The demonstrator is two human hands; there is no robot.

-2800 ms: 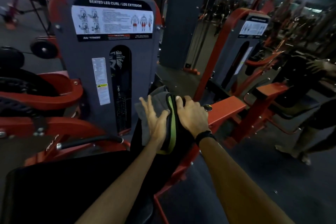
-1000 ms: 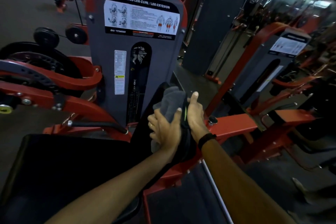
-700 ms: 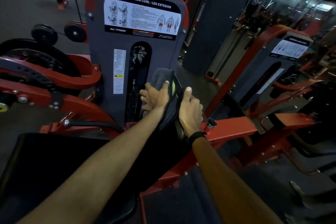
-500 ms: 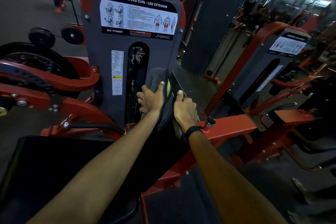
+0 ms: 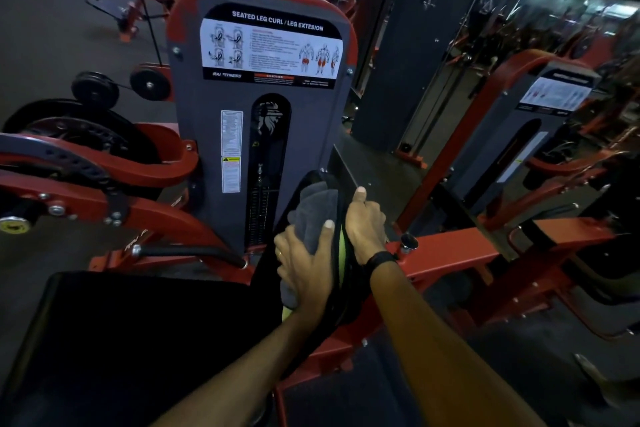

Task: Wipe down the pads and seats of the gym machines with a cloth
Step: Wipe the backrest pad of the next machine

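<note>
A seated leg curl / leg extension machine (image 5: pixel 263 121), grey-shrouded and framed in red, was seen filling the middle of the gym floor, its instruction placard (image 5: pixel 272 47) fixed across the top of the weight-stack housing. Below that housing, a wide black seat pad (image 5: pixel 138 340) was spread toward the camera. To the right of the housing's base, a black upright back pad (image 5: pixel 277 253) was seen edge-on, with a strip of yellow-green trim showing along it. A second red-and-grey machine (image 5: pixel 533 128) was visible well to the right of the housing, in dim light. A grey cloth (image 5: pixel 317 210) was pressed against the near face of the back pad, bunched under the left hand (image 5: pixel 304 274), whose fingers were curled over its lower folds with the thumb laid up along the pad's edge. The right hand (image 5: pixel 365 222) was wrapped around the pad's far edge, thumb raised, a black wristband (image 5: pixel 381 258) worn just below it.
</note>
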